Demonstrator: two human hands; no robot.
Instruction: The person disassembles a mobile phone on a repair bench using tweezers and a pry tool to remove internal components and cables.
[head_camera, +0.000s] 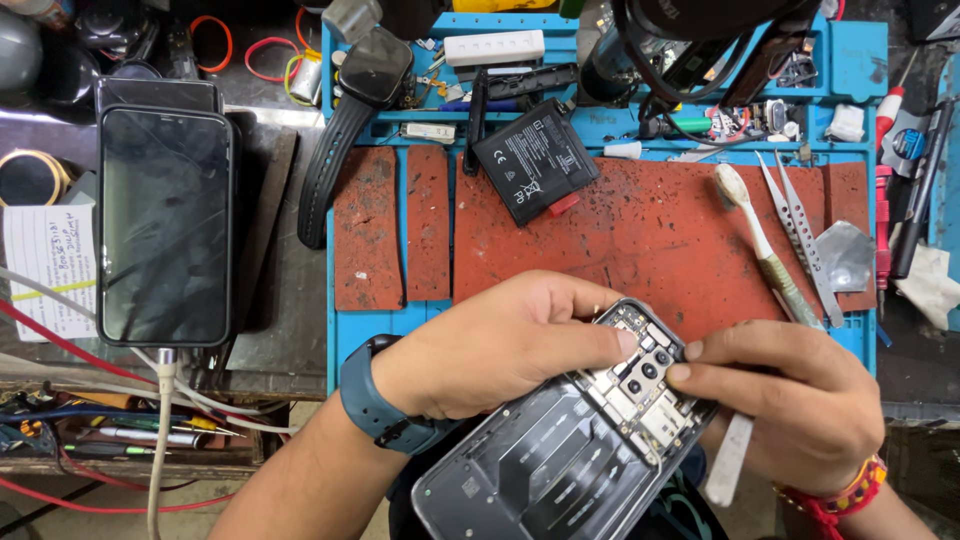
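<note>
My left hand (500, 345) grips the upper edge of an opened smartphone (560, 460) with its back cover off, thumb pressed beside the camera module (648, 375). A dark blue watch sits on that wrist. My right hand (790, 395) holds the phone's right side, its fingertips touching the camera module, with a white flat tool (728, 460) tucked under the palm. A loose black phone battery (535, 160) lies farther back on the red mat (640, 230).
A blue work tray (860, 60) holds small parts, a wristwatch (355, 110), a toothbrush (765, 250) and tweezers (800, 225). At the left, a black phone (165, 225) lies with a cable plugged in, near paper notes and wires.
</note>
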